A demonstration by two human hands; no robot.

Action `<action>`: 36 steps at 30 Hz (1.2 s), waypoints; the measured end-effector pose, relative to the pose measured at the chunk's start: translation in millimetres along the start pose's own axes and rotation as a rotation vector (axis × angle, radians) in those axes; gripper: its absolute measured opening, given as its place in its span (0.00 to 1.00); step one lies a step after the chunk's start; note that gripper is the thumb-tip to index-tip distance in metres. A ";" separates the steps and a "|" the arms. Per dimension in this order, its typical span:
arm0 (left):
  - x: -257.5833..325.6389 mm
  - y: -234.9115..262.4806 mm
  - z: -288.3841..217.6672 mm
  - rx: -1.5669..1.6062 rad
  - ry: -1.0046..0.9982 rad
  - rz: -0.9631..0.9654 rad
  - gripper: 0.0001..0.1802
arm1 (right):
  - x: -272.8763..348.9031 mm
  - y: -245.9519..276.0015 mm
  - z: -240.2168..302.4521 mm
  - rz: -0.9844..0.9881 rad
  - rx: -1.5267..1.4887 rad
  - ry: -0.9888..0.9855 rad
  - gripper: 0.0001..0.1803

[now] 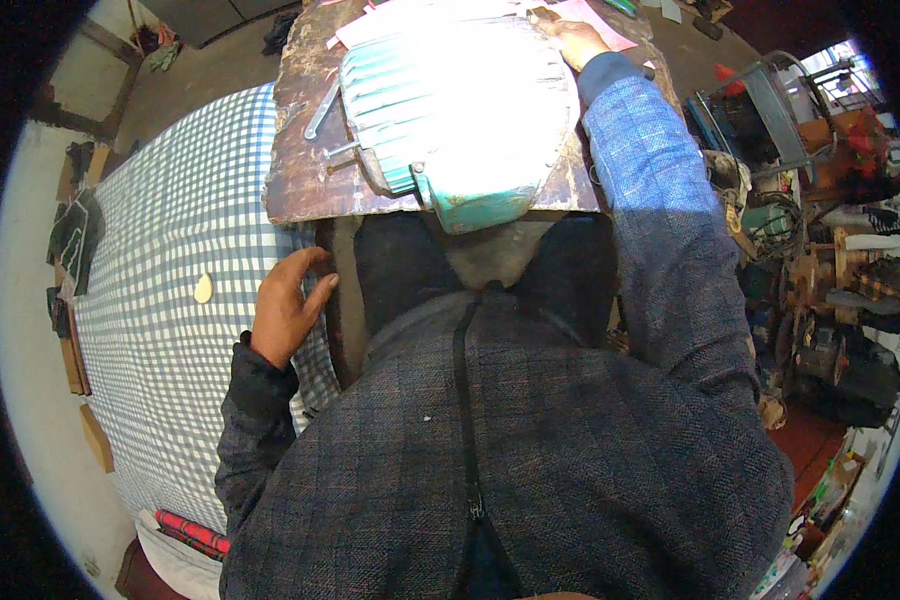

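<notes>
A large ribbed teal metal casing (390,130), resembling an electric motor housing, lies on a worn wooden table (305,190) in front of me. Bright glare washes out its upper side. A bolt (341,151) sticks out from its left side, and a metal wrench (323,112) rests beside it. Past the far right of the casing, my right hand (575,40) is closed at a small dark thing that I cannot make out. My left hand (292,305) hangs near the checked cloth, below the table's front left corner, its thumb and fingers apart and holding nothing.
A bed with a checked cloth (170,380) stretches along my left, with a pale oval piece (203,289) on it. Pink paper (595,20) lies at the table's far side. On the right stand a metal-framed chair (770,110) and cluttered shelves (840,300).
</notes>
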State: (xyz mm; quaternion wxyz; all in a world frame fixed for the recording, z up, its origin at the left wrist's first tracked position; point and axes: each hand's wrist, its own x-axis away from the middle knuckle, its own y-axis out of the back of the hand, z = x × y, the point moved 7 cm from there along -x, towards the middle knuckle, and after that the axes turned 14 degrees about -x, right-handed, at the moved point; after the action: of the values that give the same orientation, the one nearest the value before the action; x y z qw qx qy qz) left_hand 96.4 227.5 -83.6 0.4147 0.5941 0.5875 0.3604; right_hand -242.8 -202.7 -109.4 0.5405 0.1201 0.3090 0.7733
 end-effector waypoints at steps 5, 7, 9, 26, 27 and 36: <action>4.1 0.8 2.2 -0.032 0.011 -0.002 0.18 | 10.7 -1.6 -0.1 -0.070 -0.612 -0.113 0.16; 5.5 -1.1 4.0 -0.003 0.023 0.003 0.18 | 20.5 -12.5 1.6 -0.008 -1.072 -0.257 0.16; 6.3 -2.6 4.7 0.000 0.025 0.000 0.17 | 23.7 -11.1 8.8 -0.006 -1.080 -0.236 0.16; 9.8 -4.7 8.6 -0.017 -0.014 -0.048 0.18 | 15.7 5.1 8.4 -0.027 -0.801 -0.084 0.18; 9.3 -4.6 8.2 -0.010 -0.018 -0.052 0.18 | 16.2 6.7 8.2 -0.056 -0.752 -0.126 0.18; 9.3 -4.8 9.1 0.042 0.015 -0.025 0.17 | 6.5 10.9 -1.9 -0.063 -0.778 -0.129 0.17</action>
State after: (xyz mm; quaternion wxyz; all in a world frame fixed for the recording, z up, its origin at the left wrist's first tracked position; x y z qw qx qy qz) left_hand 103.3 236.0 -92.1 0.4024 0.5925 0.6055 0.3470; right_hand -254.6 -199.9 -105.2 0.5875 -0.0548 -0.0383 0.8064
